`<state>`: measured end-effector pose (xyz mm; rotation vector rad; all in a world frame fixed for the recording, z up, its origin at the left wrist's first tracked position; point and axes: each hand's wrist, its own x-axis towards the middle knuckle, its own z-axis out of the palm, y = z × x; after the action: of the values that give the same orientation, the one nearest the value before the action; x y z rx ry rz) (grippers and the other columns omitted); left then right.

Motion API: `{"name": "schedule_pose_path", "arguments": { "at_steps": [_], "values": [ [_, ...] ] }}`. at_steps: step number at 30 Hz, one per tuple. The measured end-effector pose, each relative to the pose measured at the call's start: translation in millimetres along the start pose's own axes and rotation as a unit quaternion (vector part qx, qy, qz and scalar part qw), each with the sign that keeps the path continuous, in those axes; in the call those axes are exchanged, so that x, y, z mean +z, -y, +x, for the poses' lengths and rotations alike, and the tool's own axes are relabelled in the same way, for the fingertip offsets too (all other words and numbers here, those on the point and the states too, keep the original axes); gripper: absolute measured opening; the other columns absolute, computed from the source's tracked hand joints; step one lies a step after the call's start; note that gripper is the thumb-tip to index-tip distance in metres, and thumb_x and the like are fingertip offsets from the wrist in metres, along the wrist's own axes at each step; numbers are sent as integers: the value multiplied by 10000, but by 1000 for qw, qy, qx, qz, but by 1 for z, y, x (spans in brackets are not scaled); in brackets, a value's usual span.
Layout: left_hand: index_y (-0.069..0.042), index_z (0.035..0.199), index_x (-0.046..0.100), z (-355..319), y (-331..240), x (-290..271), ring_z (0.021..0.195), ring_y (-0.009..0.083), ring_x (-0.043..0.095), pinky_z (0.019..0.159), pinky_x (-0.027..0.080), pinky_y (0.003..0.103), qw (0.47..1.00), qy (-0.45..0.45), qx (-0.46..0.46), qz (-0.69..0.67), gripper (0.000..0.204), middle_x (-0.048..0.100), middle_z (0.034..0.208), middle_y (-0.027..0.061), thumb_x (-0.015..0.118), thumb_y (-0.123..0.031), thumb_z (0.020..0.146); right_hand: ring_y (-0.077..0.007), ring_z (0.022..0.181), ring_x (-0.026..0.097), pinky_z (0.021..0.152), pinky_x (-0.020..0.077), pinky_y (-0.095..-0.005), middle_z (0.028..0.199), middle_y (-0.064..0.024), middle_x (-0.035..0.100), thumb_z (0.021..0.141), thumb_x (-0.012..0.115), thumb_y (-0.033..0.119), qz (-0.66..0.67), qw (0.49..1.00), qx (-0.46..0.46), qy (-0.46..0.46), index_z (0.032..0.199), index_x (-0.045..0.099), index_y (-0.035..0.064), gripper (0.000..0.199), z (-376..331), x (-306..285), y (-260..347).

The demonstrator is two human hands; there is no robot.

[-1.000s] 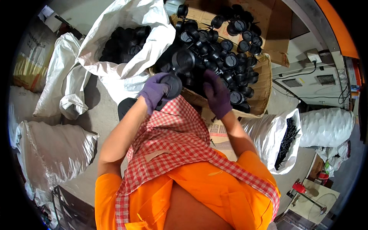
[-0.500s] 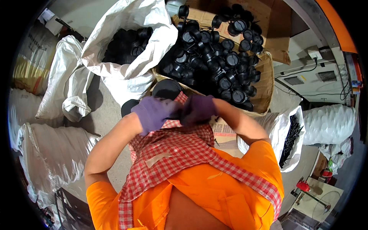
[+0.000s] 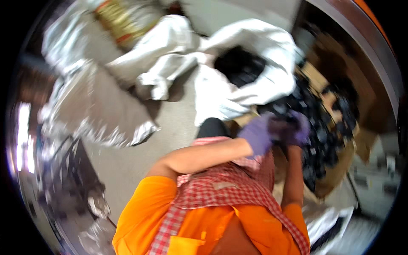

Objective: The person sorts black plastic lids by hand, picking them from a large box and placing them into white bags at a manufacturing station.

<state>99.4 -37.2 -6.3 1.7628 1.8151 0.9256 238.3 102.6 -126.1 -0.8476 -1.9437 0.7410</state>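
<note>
My left hand (image 3: 258, 134), in a purple glove, reaches across to the right, its fingers bent inward. My right hand (image 3: 300, 128), gloved alike, meets it in front of my lap. A dark blur lies where the fingers come together; what they grip there cannot be made out. Just beyond my hands is a heap of black round plastic parts (image 3: 312, 131) in a large carton (image 3: 340, 174). A white woven sack (image 3: 276, 42) stands open beside it, with more black parts (image 3: 240, 66) inside.
Full white sacks (image 3: 97, 106) stand on the grey floor (image 3: 174, 127) to the left. Another open white sack (image 3: 325, 225) with dark contents is at the lower right. A red checked apron (image 3: 225, 195) covers my lap.
The view has swung left, so the sacks and carton appear farther right and tilted. My hands stay close together and also appear farther right. The picture is more blurred.
</note>
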Motion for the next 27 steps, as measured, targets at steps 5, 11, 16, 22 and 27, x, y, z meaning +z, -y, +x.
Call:
{"name": "schedule_pose_path", "arguments": {
  "at_steps": [5,11,16,22,27],
  "values": [
    [-112,1280,397,26,29,-76,1199,465,331,948,332,524,925,-255,-54,274,659,334,1315,244,673,-189,687,-358,1166,444,958,396,-401,1409,-156,305,857,561,203,-360,890,259,102,1224,552,230,368,46,18,-64],
    [-104,1299,405,-12,47,-38,1274,433,277,1037,291,497,981,-56,-98,156,673,273,1391,233,679,-274,708,-311,1258,350,1040,282,-350,1389,-190,338,875,526,303,-127,850,476,185,1252,501,29,467,24,21,-229],
    [-72,1151,535,-17,60,14,998,283,569,882,440,363,988,27,-127,-80,387,596,1036,157,571,-241,805,-261,1059,538,892,431,-365,1202,-147,543,888,476,240,-472,867,-74,144,1140,586,66,325,-4,-29,-135],
    [-57,1287,407,21,55,75,913,176,561,788,475,282,827,18,-176,-534,553,566,1029,114,614,-159,785,-176,896,587,726,481,-280,1033,-82,606,846,533,80,314,902,294,-40,1086,592,56,248,-75,8,63],
    [4,1190,510,4,72,49,932,212,588,820,497,312,834,-9,-277,-477,508,597,1039,113,515,42,683,-150,959,575,782,468,-264,1131,-72,581,884,503,80,136,969,197,61,1221,495,49,338,-66,-57,69]
  ]
}}
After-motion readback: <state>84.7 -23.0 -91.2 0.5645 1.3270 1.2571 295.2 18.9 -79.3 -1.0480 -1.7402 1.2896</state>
